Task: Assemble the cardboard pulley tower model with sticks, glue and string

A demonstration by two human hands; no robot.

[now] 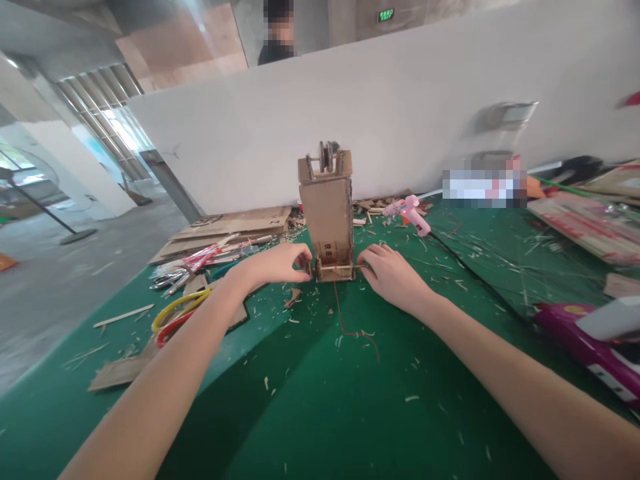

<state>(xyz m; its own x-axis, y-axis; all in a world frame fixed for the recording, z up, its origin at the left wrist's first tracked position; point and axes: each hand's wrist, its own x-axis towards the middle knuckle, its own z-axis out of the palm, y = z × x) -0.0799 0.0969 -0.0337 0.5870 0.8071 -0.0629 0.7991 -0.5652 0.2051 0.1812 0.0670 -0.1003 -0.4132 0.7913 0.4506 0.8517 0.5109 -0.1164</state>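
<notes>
A cardboard tower [327, 213] stands upright on the green table, with a cardboard pulley [327, 157] on a stick across its top. At its base a thin wooden stick [337, 268] runs sideways. Red string [341, 317] trails from the base towards me. My left hand [290, 262] is closed at the base's left side, its fingertips on a small brown cardboard piece [309, 269]. On the other side, my right hand [385, 267] is closed with thumb and finger pinched at the stick's right end. The fingertips partly hide that end.
A pink glue gun [413, 215] lies behind my right hand, its black cord running right to a purple device [565, 327]. Yellow and red scissor-like handles [173, 310], cardboard sheets [235, 223] and sticks lie left. Scraps litter the table. A white partition [240, 133] stands behind; beyond is a person.
</notes>
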